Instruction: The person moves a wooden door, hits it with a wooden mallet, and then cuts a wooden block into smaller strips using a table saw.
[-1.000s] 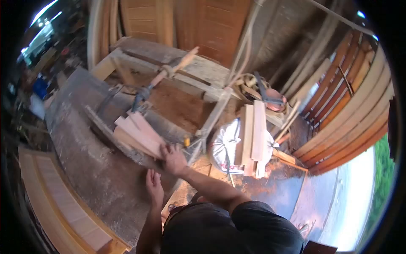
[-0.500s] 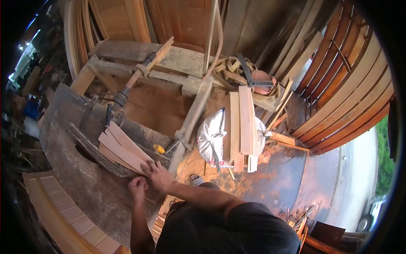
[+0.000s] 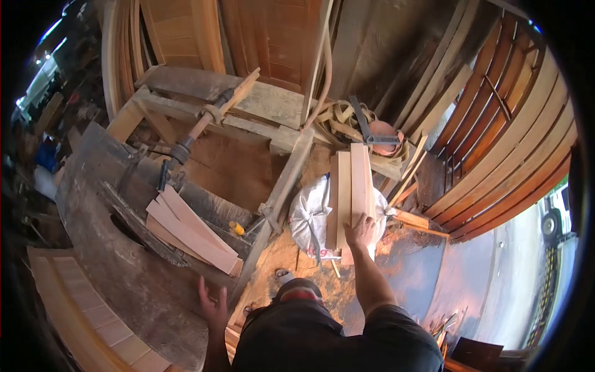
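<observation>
My right hand [image 3: 361,232] is at the near end of a long, pale wooden board [image 3: 359,186], with thumb and fingers closing on it. That board lies on top of a few others stacked across a white sack [image 3: 304,211]. Over the front edge of the worn workbench [image 3: 142,273], my left hand [image 3: 214,305] is held with fingers apart and nothing in it. Beyond it, several thin wooden boards [image 3: 192,232] lie fanned out on the bench, apart from both hands.
A machine shaft [image 3: 192,136] crosses a sawdust-filled opening in the bench. A small yellow object [image 3: 236,228] sits near the bench edge. Slatted woodwork [image 3: 514,155] leans at right, and a curved panel [image 3: 93,304] stands at lower left. Sawdust covers the floor.
My right hand has left the fanned boards on the bench and moved right to the stack on the sack. My left hand has drawn back toward me and opened.
</observation>
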{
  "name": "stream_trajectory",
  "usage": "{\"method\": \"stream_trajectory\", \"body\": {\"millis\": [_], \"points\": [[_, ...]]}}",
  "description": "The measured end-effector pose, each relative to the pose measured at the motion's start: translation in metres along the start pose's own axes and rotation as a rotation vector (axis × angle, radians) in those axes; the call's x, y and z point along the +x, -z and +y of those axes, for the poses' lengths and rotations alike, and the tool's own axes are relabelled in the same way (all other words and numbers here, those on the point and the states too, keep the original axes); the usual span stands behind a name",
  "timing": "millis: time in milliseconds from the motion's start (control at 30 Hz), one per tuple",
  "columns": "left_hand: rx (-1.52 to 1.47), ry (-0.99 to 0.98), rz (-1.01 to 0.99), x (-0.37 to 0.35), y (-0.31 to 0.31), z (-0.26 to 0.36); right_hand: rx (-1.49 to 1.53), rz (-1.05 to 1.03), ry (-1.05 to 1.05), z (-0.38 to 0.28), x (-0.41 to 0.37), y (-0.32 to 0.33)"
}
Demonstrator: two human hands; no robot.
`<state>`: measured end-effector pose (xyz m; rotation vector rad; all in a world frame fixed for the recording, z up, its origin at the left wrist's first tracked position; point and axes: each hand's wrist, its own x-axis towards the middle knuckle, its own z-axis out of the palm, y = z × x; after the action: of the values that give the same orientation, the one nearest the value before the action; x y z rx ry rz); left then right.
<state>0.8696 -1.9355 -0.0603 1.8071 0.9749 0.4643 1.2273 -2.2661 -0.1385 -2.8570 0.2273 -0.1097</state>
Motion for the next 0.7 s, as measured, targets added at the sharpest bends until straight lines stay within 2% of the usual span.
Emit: {"method": "stream_trajectory", "body": {"millis": [33,100,133,167,200,233,300,367,433,500,567,600,633,700], "points": [[0.121,-0.108,0.074,0.013,-0.012,0.012,-0.053,-0.061,-0.021,0.007,0.001,-0.002],[0.113,-0.158,0.217,0.050,-0.046,-0.010,-0.067,-0.104,-0.072,0.016,0.009,-0.003],[-0.133,-0.088,0.193,0.064,-0.057,0.005,-0.074,-0.130,-0.088,0.012,0.011,-0.004],[-0.377,-0.020,0.179,0.073,-0.068,0.023,-0.177,-0.003,-0.007,-0.003,-0.003,0.030],[-0.044,0.003,0.206,0.079,-0.071,0.037,-0.239,-0.042,0.013,0.017,0.022,0.002],[0.293,0.051,0.239,0.079,-0.066,0.042,-0.109,0.001,0.057,0.006,0.010,0.021],[0.216,-0.033,0.336,0.087,-0.080,-0.003,0.082,-0.245,-0.125,0.037,0.029,-0.008],[0.036,0.000,0.356,0.089,-0.090,-0.035,0.266,-0.044,-0.067,0.058,0.029,-0.017],[-0.169,0.040,0.365,0.083,-0.092,-0.047,0.275,-0.073,-0.011,0.061,0.032,-0.014],[-0.223,-0.010,0.395,0.077,-0.098,-0.049,0.846,-0.165,-0.103,0.047,0.007,0.008],[-0.184,-0.043,0.409,0.075,-0.105,-0.039,0.950,-0.135,-0.085,0.045,-0.016,0.011],[-0.160,-0.057,0.411,0.075,-0.109,-0.034,1.129,-0.190,-0.093,0.014,-0.056,0.043],[-0.106,-0.022,0.417,0.074,-0.103,-0.020,1.148,-0.247,0.015,0.016,-0.073,0.043],[0.002,0.050,0.424,0.073,-0.091,0.011,1.076,-0.180,0.208,-0.019,-0.124,0.060]]}}
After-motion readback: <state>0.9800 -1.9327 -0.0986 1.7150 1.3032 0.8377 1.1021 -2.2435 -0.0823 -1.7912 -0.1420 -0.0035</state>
